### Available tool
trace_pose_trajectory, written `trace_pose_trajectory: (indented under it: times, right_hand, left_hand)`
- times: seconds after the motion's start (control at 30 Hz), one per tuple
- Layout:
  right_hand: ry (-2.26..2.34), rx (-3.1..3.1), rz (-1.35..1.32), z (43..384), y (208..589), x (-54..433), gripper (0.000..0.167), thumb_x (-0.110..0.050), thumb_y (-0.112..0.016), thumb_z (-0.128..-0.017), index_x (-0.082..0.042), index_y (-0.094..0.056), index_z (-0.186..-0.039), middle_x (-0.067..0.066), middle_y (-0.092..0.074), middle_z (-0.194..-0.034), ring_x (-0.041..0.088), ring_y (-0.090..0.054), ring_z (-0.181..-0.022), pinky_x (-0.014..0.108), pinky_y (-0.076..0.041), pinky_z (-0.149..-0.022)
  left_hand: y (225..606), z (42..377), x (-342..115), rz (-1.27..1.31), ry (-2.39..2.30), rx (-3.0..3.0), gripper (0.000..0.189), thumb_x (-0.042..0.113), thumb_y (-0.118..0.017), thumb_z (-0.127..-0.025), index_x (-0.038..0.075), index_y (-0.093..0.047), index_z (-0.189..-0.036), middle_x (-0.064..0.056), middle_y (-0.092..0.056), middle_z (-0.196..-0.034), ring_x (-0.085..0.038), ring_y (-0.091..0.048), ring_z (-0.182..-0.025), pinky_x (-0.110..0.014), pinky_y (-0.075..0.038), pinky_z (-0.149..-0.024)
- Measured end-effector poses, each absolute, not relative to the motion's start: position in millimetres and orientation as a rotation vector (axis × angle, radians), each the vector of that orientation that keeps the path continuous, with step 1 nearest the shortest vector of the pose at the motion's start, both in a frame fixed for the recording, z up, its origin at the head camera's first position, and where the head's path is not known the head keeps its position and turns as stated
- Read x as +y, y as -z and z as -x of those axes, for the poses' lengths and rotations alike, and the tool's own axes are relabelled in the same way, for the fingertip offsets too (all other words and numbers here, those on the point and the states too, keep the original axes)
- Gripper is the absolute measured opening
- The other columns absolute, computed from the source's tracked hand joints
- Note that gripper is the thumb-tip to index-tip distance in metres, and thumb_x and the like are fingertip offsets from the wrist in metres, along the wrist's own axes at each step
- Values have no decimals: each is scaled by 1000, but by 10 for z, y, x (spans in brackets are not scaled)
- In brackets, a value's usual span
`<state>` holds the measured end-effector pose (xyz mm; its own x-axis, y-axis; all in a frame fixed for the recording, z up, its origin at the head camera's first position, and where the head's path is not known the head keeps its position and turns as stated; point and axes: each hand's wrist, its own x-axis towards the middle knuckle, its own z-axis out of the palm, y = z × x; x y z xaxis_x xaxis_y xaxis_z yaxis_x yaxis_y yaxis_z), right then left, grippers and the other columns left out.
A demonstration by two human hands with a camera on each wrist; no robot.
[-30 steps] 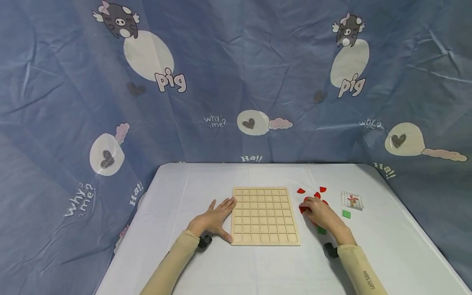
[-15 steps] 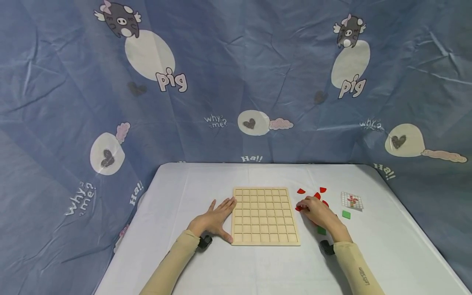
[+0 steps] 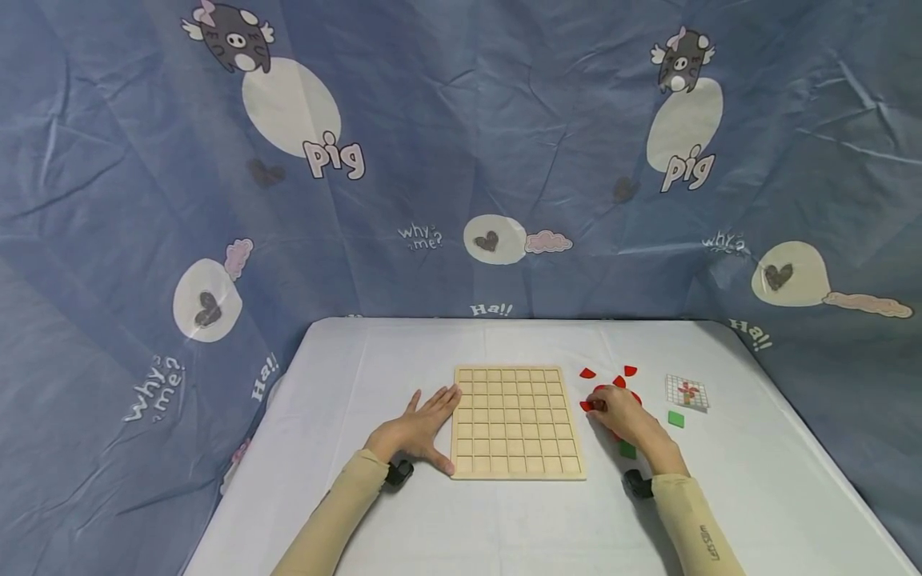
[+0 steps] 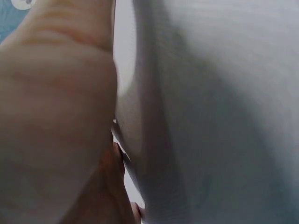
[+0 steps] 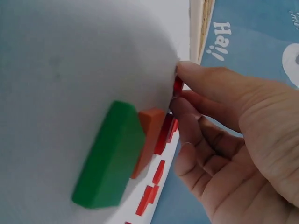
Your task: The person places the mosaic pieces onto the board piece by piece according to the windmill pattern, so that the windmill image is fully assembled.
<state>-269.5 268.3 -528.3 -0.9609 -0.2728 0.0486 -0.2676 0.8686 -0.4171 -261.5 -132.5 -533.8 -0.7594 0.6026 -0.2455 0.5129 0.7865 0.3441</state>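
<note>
My left hand (image 3: pixel 418 434) rests on the table with fingers spread, fingertips and thumb against the left edge of a wooden grid board (image 3: pixel 515 422). To the right of the board, my right hand (image 3: pixel 625 414) pinches a small red quarter-round piece (image 3: pixel 586 406) between thumb and fingers, low over the table. In the right wrist view the same red piece (image 5: pixel 178 85) shows at the thumb tip, mostly covered by the fingers. A green block (image 5: pixel 110 158) and an orange block (image 5: pixel 148 140) lie near that hand. The left wrist view holds mainly the palm side and white cloth.
More red pieces (image 3: pixel 587 374) lie scattered beyond and partly under the right hand. A green square (image 3: pixel 675 419) sits further right, below a picture card (image 3: pixel 687 392) showing a red and brown pattern on a grid. Blue printed cloth (image 3: pixel 403 176) hangs behind the white table (image 3: pixel 432 528).
My right hand and forearm have shifted slightly left, carrying the red piece a little toward the board. The left hand and the board have stayed put.
</note>
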Motion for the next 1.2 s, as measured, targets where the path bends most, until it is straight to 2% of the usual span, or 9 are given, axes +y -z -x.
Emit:
trace_pose_trajectory:
  times: [0.27,0.6,0.73,0.97,1.2]
  right_hand:
    - [679,3035,525,2662,5278,2724,23,-4,-71,-84,-4,-72,-106,9,-64,-101,15,-55,-81,32,-52,-71]
    - [689,3064,527,2670,5306,2709,19,-5,-74,-82,-1,-72,-100,8,-68,-93,16,-62,-81,35,-56,-72]
    - [660,3078,519,2688,5303,2708,22,-9,-75,-82,-2,-71,-102,7,-66,-91,15,-58,-78,33,-54,-70]
    - [633,3029,496,2664,5262,2729,30,-16,-73,-84,-10,-70,-113,6,-59,-94,14,-50,-78,30,-46,-68]
    - [617,3018,508,2665,5276,2736,28,-14,-73,-84,-5,-70,-110,6,-61,-95,15,-51,-79,33,-49,-71]
  left_hand:
    - [5355,2630,-1322,-839,-339,2637,139,69,-77,-56,12,2,-156,-3,5,-164,-23,4,-151,-59,8,-118]
    - [5362,2632,-1322,-845,-339,2637,139,69,-77,-56,12,1,-156,-3,5,-164,-24,3,-152,-60,8,-118]
    - [5363,2636,-1318,-844,-340,2641,140,69,-77,-56,10,1,-156,-6,4,-164,-25,3,-151,-60,8,-118]
    - [5328,2632,-1317,-855,-323,2654,139,68,-77,-56,9,0,-156,-7,3,-164,-26,2,-152,-61,6,-118]
    - [5344,2622,-1323,-848,-342,2633,140,69,-77,-57,10,3,-156,-6,6,-164,-24,4,-151,-59,8,-118]
